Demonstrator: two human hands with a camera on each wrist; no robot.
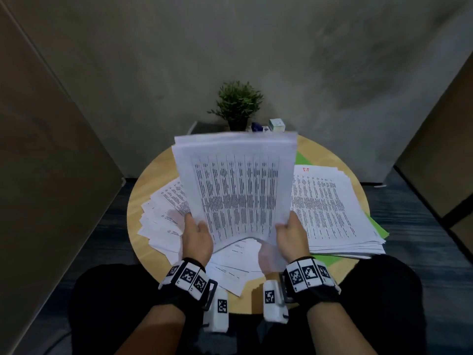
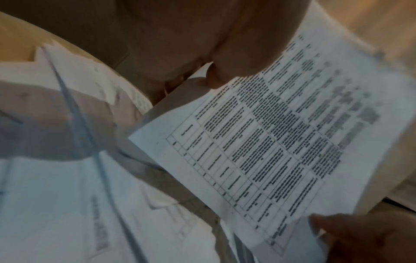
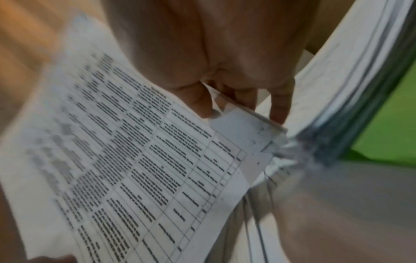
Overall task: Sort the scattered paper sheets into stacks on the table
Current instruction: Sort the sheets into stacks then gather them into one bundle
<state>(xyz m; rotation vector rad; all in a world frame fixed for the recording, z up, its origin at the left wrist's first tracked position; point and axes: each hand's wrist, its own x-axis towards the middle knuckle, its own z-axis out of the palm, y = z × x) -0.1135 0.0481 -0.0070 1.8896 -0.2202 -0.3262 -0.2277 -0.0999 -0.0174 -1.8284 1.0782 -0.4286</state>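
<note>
A thick bundle of white sheets printed with tables (image 1: 238,185) stands tilted up above the round wooden table (image 1: 153,175). My left hand (image 1: 197,234) grips its lower left corner, thumb on the front. My right hand (image 1: 289,231) grips its lower right corner the same way. The printed top sheet (image 2: 270,146) fills the left wrist view, and the held sheet (image 3: 126,160) shows in the right wrist view under my thumb. A neat stack (image 1: 332,208) lies at the right on a green sheet (image 1: 381,229). Loose scattered sheets (image 1: 163,213) spread at the left and front.
A potted plant (image 1: 238,106) and small boxes (image 1: 276,124) stand at the table's far edge against the grey wall. Brown panels rise on both sides. My dark-clothed knees sit under the table's near edge.
</note>
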